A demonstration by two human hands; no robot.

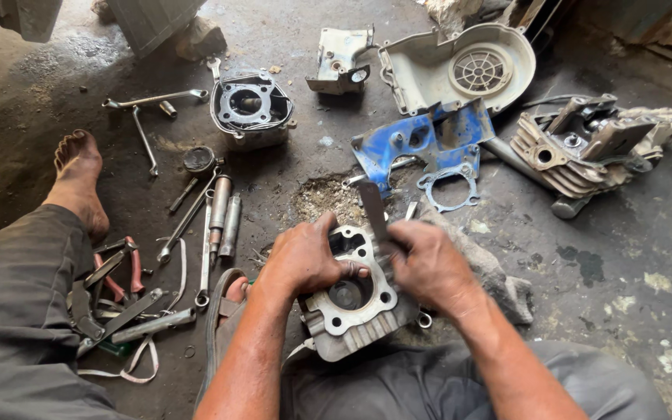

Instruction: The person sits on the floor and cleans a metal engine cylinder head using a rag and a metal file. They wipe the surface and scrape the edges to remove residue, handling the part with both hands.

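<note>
At lower centre, the left hand (302,259) grips an engine cylinder (354,299) while the right hand (429,264) clutches a flat scraper blade (372,210); a slip could gouge the sealing face.

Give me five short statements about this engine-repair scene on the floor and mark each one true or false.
1. Both hands rest on the cylinder block. True.
2. The right hand holds a flat metal blade. True.
3. The blue bracket lies left of the tool pile. False: it lies to the right, beyond the block.
4. The left hand grips red-handled pliers. False: the pliers lie on the floor.
5. A bare foot shows at the left. True.
</note>
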